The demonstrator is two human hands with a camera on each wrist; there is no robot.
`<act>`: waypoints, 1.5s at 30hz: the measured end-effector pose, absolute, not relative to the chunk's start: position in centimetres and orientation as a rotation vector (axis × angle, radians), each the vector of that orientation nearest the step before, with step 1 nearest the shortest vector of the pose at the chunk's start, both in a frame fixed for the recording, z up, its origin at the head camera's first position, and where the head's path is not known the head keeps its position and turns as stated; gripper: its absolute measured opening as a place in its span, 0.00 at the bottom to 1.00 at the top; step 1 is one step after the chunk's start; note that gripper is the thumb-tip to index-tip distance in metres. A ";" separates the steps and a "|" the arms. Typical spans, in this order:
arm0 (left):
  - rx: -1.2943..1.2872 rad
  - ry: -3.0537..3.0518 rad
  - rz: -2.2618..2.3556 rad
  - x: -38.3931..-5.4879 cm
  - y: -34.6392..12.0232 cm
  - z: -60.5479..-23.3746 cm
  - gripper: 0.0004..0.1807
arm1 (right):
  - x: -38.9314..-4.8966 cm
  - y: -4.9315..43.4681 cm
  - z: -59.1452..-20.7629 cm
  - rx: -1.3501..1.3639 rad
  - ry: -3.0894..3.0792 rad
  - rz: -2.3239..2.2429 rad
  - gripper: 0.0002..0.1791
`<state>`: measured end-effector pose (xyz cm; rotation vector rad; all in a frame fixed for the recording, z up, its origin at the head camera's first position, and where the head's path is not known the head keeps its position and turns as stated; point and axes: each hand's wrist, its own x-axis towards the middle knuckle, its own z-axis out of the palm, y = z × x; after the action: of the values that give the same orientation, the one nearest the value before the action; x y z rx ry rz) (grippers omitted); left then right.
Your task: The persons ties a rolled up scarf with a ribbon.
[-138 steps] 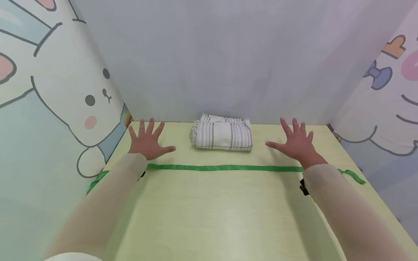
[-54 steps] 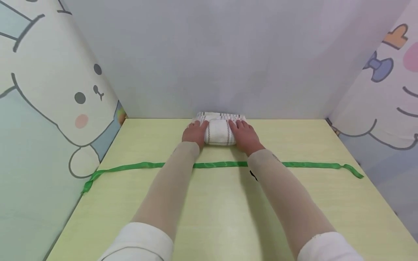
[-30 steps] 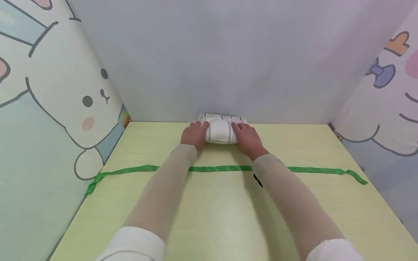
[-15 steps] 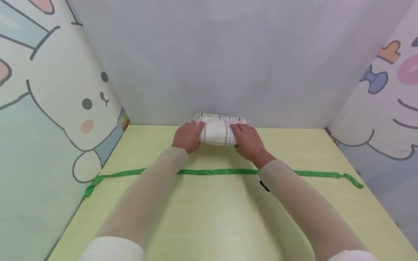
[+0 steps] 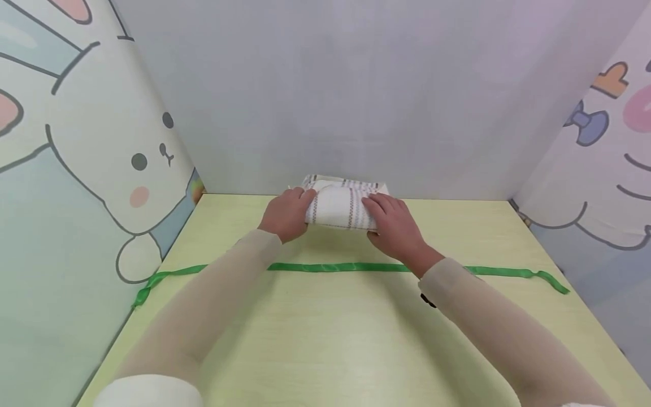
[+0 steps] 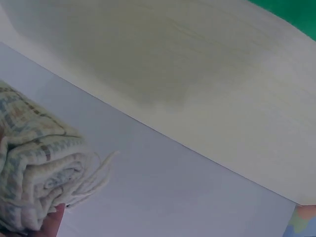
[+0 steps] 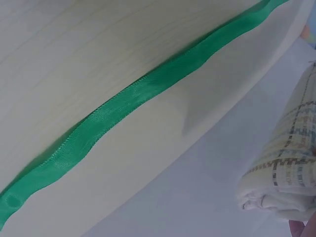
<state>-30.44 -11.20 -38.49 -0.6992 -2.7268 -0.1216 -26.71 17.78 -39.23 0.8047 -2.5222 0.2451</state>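
Table (image 5: 335, 339); green ribbon (image 5: 330, 267) crosses it roughly nine to three; striped towel roll (image 5: 333, 208) at twelve, beyond ribbon, apparently just off the surface; for a good hold, suggest ends level, squeeze even, firm enough that layers do not slip; long axis nearly nine to three, coiled end facing nine; left hand (image 5: 286, 215) grips nine-o'clock end, right hand (image 5: 399, 229) three-o'clock end; fingers curled over top, right thumb tucked beneath; left thumb, cannot tell; fringe (image 6: 96, 185) loose at nine.
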 end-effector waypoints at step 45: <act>-1.015 -2.289 -0.406 -26.5 -14.6 -35.5 0.30 | -23.9 19.5 -33.6 1.250 -1.976 0.355 0.42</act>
<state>-26.49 -14.56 -35.49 -1.0150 -2.2892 -0.4061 -23.90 19.52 -33.62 1.2496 -1.9762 0.3550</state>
